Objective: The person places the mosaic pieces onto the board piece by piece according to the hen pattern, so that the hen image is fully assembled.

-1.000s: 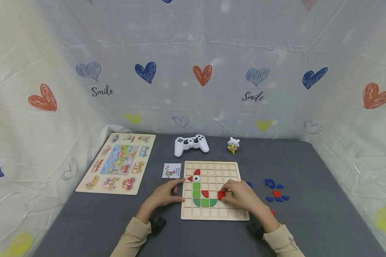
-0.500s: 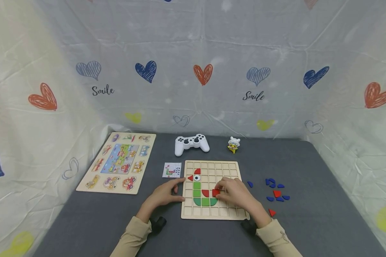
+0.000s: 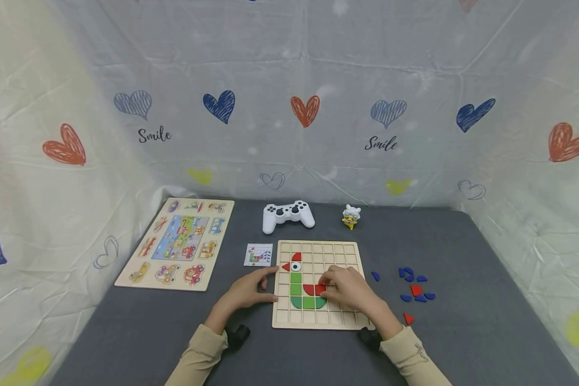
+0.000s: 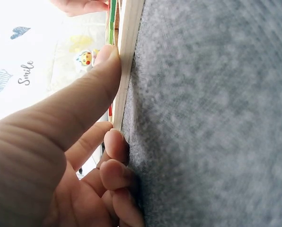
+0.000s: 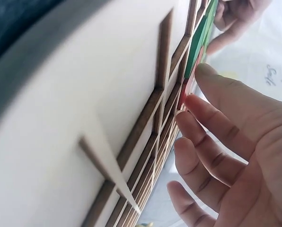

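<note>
A wooden grid board (image 3: 342,257) lies on the grey table, with red and green tiles and an eye tile (image 3: 296,266) set in its cells. My right hand (image 3: 349,288) pinches a red tile (image 3: 320,290) between thumb and forefinger, right of a red rounded tile (image 3: 309,290) and above a green rounded tile (image 3: 320,303). The fingers partly hide its shape. At the board's left edge, my left hand (image 3: 247,289) touches with a spread thumb and forefinger. In the left wrist view its thumb (image 4: 91,90) lies against the board's side, the other fingers loosely bent.
Several blue pieces (image 3: 408,278) and two red ones (image 3: 416,290) lie to the right. Left of the board is a pattern card (image 3: 258,255); farther left, a vehicle puzzle board (image 3: 140,262). A white game controller (image 3: 288,216) and a small figurine (image 3: 351,216) stand behind.
My right hand has slid left over the board with the red tile, up against the red rounded tile. The left hand has stayed at the board's edge.
</note>
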`<state>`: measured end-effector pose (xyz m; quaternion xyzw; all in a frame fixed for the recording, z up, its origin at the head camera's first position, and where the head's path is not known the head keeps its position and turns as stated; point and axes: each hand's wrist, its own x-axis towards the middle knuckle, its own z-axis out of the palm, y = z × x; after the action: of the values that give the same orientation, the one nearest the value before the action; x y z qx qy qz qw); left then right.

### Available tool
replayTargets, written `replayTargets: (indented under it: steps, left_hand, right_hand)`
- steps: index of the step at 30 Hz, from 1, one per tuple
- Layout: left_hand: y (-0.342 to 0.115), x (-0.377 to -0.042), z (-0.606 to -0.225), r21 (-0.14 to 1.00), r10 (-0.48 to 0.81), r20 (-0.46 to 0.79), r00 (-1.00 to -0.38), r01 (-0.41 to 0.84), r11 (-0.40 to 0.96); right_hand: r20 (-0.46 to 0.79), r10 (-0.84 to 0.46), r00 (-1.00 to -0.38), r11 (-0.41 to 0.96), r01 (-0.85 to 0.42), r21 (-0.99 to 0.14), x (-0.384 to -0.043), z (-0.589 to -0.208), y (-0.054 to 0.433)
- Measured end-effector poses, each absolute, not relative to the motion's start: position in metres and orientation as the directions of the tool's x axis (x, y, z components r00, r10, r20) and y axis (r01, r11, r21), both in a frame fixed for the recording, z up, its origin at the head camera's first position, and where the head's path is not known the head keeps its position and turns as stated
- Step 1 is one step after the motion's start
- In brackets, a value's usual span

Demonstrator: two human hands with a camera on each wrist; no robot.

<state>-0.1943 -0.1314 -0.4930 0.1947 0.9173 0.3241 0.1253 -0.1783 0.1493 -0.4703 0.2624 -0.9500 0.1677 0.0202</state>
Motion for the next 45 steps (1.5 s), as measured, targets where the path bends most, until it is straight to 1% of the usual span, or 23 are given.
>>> replayTargets:
  steps: [9,21,31,39,45]
  left_hand:
    - [-0.131,-0.194,-0.491,0.639,0.441,-0.105,-0.891,0.279,0.717]
    - [-0.131,-0.194,-0.493,0.637,0.445,-0.099,-0.890,0.286,0.716]
    - [-0.130,-0.192,-0.491,0.643,0.442,-0.098,-0.892,0.282,0.712]
    - [-0.131,-0.193,-0.492,0.638,0.440,-0.090,-0.893,0.288,0.714]
    - [-0.130,-0.192,-0.492,0.636,0.436,-0.094,-0.895,0.283,0.718]
  right_hand:
    - [0.169,-0.491,-0.854,0.798,-0.519,-0.307,-0.172,-0.467,0.154]
    - [0.173,-0.476,-0.862,0.808,-0.506,-0.302,-0.161,-0.467,0.174]
    - [0.145,-0.448,-0.882,0.830,-0.471,-0.299,-0.154,-0.464,0.197]
    - [0.098,-0.391,-0.915,0.866,-0.402,-0.298,-0.147,-0.465,0.217]
    - [0.120,-0.364,-0.924,0.868,-0.383,-0.317,-0.141,-0.465,0.233]
